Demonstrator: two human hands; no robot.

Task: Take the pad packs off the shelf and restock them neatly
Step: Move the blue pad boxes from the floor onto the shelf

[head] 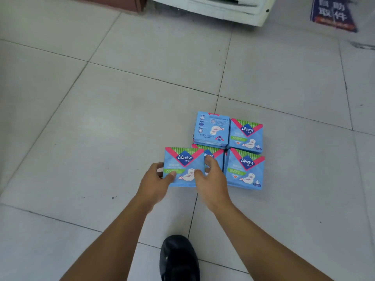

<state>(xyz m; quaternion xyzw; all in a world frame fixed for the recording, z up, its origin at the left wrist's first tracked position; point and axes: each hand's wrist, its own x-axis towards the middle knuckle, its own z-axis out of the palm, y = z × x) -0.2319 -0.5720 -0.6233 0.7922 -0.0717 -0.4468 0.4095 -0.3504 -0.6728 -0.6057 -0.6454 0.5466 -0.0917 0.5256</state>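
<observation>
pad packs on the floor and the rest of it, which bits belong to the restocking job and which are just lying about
Part of the job:
held pack, gripped by left hand and right hand
stacked packs on the floor tiles

Lying about:
black shoe
blue sign
white unit
</observation>
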